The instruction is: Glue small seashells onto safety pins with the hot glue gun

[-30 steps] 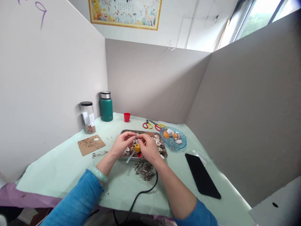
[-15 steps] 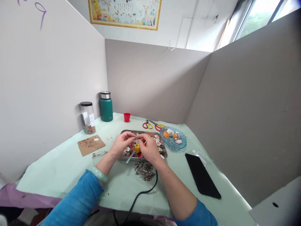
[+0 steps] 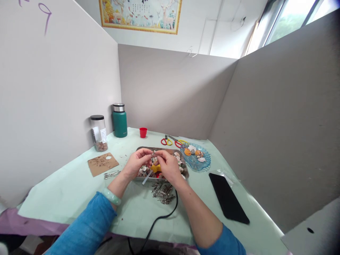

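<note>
Over a metal tray [image 3: 187,173] of seashells, my left hand [image 3: 137,162] and my right hand [image 3: 168,166] meet fingertip to fingertip. Both are closed in a pinch around something tiny, too small to name. Beneath them in the tray lies a yellow tool, which looks like a glue gun [image 3: 156,168], with a whitish stick [image 3: 147,177] poking out toward me. Shells [image 3: 178,159] show on both sides of my hands; the tray's middle is partly hidden. Just in front of the tray sits a heap of small metal clips [image 3: 163,193].
A blue shell-shaped plate [image 3: 188,164] with shells stands right of the tray, scissors [image 3: 170,141] behind. A black phone-like slab [image 3: 228,198] lies right. Left are a brown card [image 3: 102,168], a clear jar [image 3: 98,132], a green bottle [image 3: 120,122]; a red cup [image 3: 143,132] stands behind.
My fingers have shifted very slightly around the tiny piece, and the fingertips sit a little differently. The things on the table have stayed where they were.
</note>
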### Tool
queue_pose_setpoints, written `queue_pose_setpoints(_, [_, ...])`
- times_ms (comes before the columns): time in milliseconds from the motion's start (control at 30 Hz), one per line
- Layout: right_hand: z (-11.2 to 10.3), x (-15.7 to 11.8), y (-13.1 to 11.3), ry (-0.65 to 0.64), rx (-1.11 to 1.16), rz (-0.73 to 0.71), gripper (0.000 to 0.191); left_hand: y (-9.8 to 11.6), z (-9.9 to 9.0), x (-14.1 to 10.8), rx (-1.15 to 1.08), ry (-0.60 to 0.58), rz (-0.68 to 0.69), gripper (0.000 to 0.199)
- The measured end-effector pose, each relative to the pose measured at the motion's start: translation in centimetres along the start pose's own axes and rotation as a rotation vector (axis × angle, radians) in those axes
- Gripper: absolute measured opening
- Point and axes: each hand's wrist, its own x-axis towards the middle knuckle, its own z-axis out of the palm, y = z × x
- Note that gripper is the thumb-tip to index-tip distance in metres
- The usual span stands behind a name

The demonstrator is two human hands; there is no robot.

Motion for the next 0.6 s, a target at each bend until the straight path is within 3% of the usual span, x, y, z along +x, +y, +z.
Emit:
queue_pose_setpoints(233, [-0.2,0.1,-0.4,0.021,-0.028,-0.009,0.025,-0.1,-0.3,0.1,-0.011,-0.026,-0.015,0.023])
queue_pose_setpoints(467, [-0.6,0.2,-1.0,0.218,-0.151,-0.067,0.016,0.2,-0.3,0.2,-0.133,0.033,-0.039,0.025])
queue_pose_setpoints(600, [-0.3,-0.1,-1.2,0.174,-0.133,-0.072,0.015,0.1,-0.5,0.4,-0.189,0.076,-0.029,0.026])
